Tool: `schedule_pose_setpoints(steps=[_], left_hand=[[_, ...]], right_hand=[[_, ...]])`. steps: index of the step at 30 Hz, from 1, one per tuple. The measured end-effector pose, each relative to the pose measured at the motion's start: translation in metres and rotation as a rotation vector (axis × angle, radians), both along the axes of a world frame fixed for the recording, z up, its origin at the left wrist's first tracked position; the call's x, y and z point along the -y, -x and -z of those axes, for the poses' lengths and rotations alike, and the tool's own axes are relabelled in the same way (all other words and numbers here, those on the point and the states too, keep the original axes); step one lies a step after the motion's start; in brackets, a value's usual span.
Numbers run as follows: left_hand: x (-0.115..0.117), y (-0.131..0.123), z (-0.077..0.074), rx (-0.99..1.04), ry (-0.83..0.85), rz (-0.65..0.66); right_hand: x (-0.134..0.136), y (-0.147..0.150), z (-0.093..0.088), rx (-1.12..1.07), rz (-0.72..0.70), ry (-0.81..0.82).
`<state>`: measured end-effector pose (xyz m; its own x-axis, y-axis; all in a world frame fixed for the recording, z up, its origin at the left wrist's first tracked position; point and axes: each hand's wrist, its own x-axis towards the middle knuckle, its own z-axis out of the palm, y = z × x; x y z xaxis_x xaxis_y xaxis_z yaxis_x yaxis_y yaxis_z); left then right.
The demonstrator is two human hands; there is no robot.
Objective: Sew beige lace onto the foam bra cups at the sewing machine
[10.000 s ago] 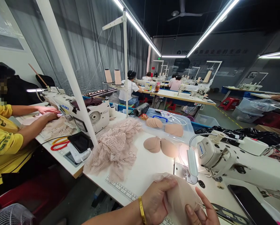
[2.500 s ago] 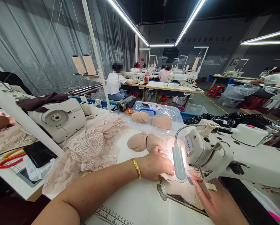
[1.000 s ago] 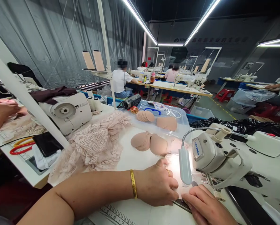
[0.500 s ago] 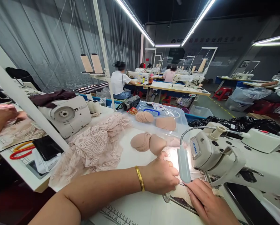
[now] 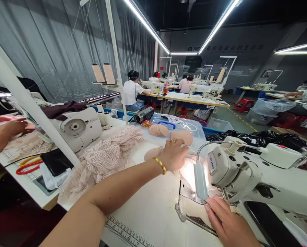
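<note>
My left hand (image 5: 175, 156), with a gold bangle and a ring, reaches over the beige oval pads (image 5: 152, 153) beside the sewing machine (image 5: 235, 168). Its fingers stretch forward and look apart; the palm side is hidden. Just beyond it lies another stack of pads (image 5: 184, 136) on a clear plastic lid. My right hand (image 5: 227, 218) lies flat by the machine's metal plate (image 5: 188, 192), fingers extended below the grey lamp (image 5: 200, 180). Brightly lit pale material (image 5: 188, 171) lies left of the lamp. The needle area is hidden.
Crumpled beige lace (image 5: 104, 154) covers the table's left side. Behind it stand another sewing machine (image 5: 78, 127) and a slanting white pole (image 5: 37, 99). A co-worker's hands (image 5: 10, 132) are at far left. Black plastic bags (image 5: 246, 137) lie behind my machine.
My left hand has moved away from the lamp, forward and left over the pads, uncovering the metal plate. My right hand has stayed nearly in place.
</note>
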<state>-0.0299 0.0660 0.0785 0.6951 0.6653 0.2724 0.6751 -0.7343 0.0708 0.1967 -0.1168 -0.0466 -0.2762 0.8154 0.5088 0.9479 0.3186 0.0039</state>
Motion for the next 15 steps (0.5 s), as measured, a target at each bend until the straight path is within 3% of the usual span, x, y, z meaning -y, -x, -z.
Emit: schedule_pose_setpoints(steps=[6,10,15], left_hand=[[-0.039,-0.005,0.005,-0.095,0.153,-0.033],[-0.037,0.0,0.006,-0.113,0.223,0.059],[-0.033,-0.005,0.011,-0.016,0.222,0.061]], right_hand=[[-0.002,0.002,-0.009,-0.009,-0.063,-0.048],[-0.003,0.003,-0.012,0.003,-0.067,-0.089],[-0.003,-0.002,0.003,-0.031,-0.032,-0.025]])
